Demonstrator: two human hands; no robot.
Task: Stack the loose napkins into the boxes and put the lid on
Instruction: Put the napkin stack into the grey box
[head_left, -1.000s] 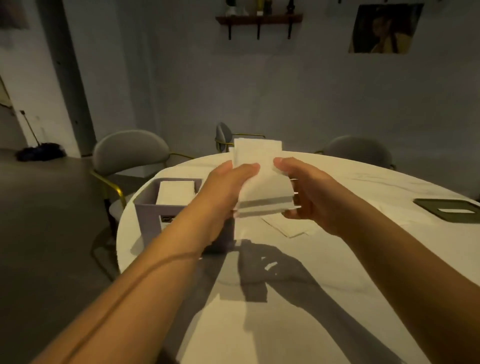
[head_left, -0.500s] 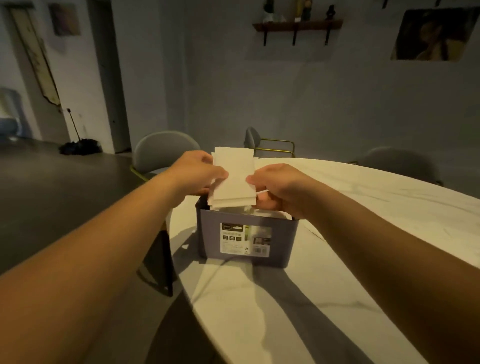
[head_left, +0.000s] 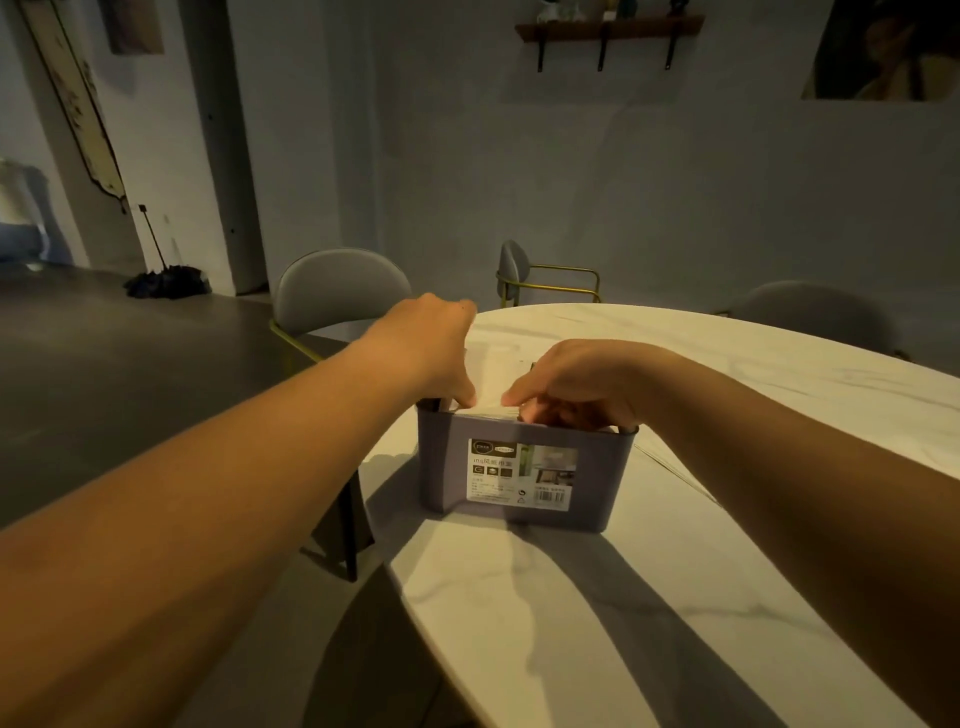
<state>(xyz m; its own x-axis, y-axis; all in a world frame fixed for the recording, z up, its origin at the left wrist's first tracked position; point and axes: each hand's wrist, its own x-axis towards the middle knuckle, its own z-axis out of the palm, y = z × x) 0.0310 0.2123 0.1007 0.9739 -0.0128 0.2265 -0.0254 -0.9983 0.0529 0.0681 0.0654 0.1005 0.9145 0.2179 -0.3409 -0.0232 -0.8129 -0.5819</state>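
A grey plastic box (head_left: 524, 473) with a printed label on its near wall stands near the left edge of the white marble table (head_left: 571, 613). A stack of white napkins (head_left: 491, 402) sits down inside the box, only its top showing above the rim. My left hand (head_left: 434, 348) reaches over the box's left end, its thumb on the stack. My right hand (head_left: 576, 387) is over the box's right part with fingers curled down onto the napkins. No lid is in view.
A few loose napkins (head_left: 670, 462) lie flat on the table just right of the box, partly hidden by my right forearm. Grey chairs with gold frames (head_left: 337, 291) (head_left: 540, 275) stand around the far side of the table. The table edge runs close to the box's left.
The napkin stack, held upright above the box half a second ago, has gone down into the box. Both hands have dropped with it to the rim.
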